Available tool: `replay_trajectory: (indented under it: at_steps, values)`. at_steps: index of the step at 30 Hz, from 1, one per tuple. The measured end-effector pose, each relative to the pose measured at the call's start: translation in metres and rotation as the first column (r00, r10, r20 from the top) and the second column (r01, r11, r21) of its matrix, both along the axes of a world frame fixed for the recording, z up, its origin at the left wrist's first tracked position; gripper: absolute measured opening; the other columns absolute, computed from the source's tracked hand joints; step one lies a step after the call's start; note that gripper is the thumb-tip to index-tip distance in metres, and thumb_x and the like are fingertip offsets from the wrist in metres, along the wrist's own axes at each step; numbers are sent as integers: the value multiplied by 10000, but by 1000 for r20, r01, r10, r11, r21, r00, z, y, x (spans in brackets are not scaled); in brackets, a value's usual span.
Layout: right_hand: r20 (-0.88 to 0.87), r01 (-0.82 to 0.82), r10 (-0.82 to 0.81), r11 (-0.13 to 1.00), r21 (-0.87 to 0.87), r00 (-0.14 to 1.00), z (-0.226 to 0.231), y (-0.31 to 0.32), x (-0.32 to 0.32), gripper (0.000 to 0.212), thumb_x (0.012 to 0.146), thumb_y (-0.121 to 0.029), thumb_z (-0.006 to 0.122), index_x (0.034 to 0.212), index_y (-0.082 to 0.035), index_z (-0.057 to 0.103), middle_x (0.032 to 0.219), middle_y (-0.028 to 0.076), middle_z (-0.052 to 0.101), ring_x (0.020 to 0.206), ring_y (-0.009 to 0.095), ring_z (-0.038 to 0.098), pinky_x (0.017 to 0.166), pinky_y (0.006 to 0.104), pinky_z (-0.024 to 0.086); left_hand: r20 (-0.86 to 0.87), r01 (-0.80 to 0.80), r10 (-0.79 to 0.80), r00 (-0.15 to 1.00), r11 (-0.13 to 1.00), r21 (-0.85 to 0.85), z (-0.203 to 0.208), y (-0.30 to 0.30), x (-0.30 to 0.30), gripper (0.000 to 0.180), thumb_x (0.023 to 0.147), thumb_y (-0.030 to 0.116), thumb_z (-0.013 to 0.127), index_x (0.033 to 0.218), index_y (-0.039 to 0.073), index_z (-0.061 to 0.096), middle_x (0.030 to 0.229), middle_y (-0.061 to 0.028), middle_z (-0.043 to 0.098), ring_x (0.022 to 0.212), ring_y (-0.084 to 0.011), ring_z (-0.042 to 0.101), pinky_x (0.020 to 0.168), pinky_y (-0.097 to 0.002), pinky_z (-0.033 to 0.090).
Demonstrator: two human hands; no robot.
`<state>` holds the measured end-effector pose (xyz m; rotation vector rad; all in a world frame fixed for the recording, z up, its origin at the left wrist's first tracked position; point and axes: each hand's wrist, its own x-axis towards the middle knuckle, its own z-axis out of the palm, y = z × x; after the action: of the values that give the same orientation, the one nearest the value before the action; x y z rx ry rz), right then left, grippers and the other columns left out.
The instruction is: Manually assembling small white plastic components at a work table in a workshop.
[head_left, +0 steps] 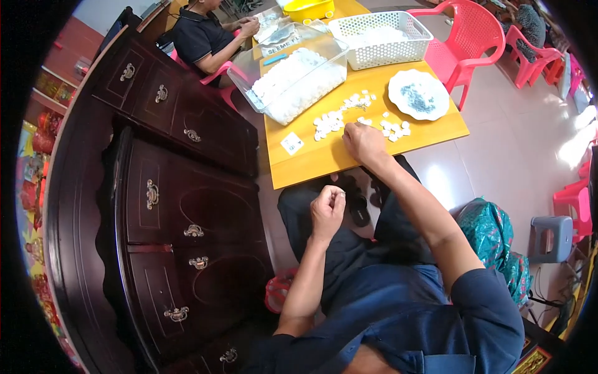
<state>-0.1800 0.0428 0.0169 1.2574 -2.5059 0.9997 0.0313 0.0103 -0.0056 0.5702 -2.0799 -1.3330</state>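
Observation:
My left hand (pixel 328 212) is held over my lap, just off the table's near edge, its fingers curled closed; whatever they may hold is hidden. My right hand (pixel 366 144) rests at the near edge of the yellow table (pixel 286 171), fingers bent together and pointing down among small white pieces. One loose group of white pieces (pixel 328 124) lies left of it, another group (pixel 396 130) to its right. Farther back are smaller white bits (pixel 359 100). A white scalloped plate (pixel 397 93) with small grey bits stands at the right.
A clear plastic bin (pixel 324 84) full of white pieces and a white perforated basket (pixel 389 57) stand behind. A white printed card (pixel 291 143) lies at the left corner. Dark wooden cabinets (pixel 205 162) line the left. Another person (pixel 202 37) works at the far left; a pink chair (pixel 464 47) stands right.

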Motion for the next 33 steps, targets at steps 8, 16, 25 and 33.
replay_trajectory:
  at_steps: [8, 16, 25, 33]
  values:
    - [-9, 79, -79, 995, 62, 997, -22, -8, -27, 155, 898, -243, 620, 850, -100, 653, 873, 135, 688, 770, 360, 691, 669, 473, 555, 16, 1, -1, 1000, 1000, 24, -3, -5, 3, 58, 915, 65, 648, 891, 22, 617, 672, -58, 590, 580, -111, 572, 558, -279, 467]
    - [-115, 98, -85, 989, 108, 990, -4, 19, -80, 135, 883, -164, 612, 878, -119, 740, 896, 143, 681, 828, 330, 706, 717, 437, 570, 2, 41, -41, 999, 999, 33, -1, -4, -1, 37, 927, 30, 625, 900, 6, 623, 709, 53, 552, 622, -9, 483, 556, -201, 406]
    - [-122, 32, 8, 948, 318, 992, 3, 13, -73, 154, 882, -127, 582, 944, -108, 722, 1008, 149, 680, 887, 292, 718, 725, 408, 579, 37, 17, -19, 999, 998, 62, -7, -6, 1, 52, 914, 46, 655, 883, 21, 621, 663, -22, 584, 580, -68, 536, 552, -254, 453]
    - [-188, 75, 0, 918, 389, 982, -5, 9, -72, 187, 884, -98, 542, 1023, -30, 647, 1044, 167, 676, 892, 306, 714, 725, 399, 584, 56, 46, -47, 997, 999, 24, -3, -4, 0, 22, 930, 12, 623, 909, 6, 618, 732, 56, 550, 631, -8, 481, 549, -192, 392]
